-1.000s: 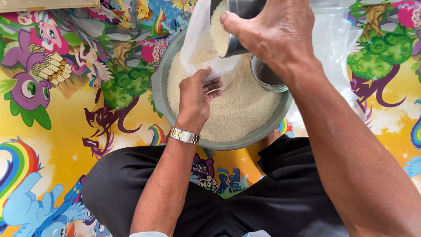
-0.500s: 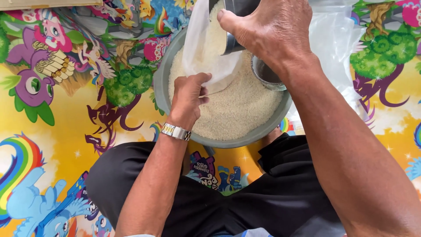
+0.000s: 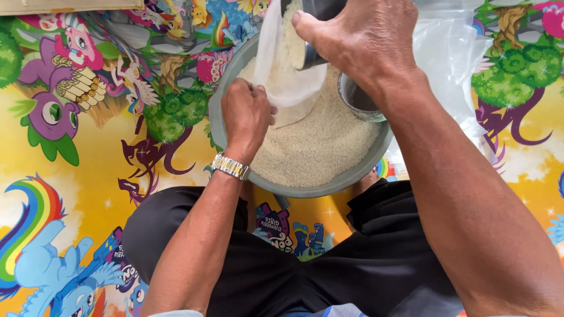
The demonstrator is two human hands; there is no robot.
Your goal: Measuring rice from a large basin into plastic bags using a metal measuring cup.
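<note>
Rice is poured into a clear plastic bag (image 3: 282,88).
The bag is pinched open by the left hand (image 3: 247,114); the metal cup (image 3: 314,35), upper centre, is gripped tilted by the right hand (image 3: 364,38) above the rice basin (image 3: 223,88); next, steady tilting seems needed.

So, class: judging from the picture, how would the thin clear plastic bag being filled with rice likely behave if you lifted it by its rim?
The plastic bag looks thin and floppy: it sags where the left hand pinches it, so it would probably droop. With rice tipped in from the metal cup in the right hand, it may feel bottom-heavy. Its smooth film could slip.
</note>
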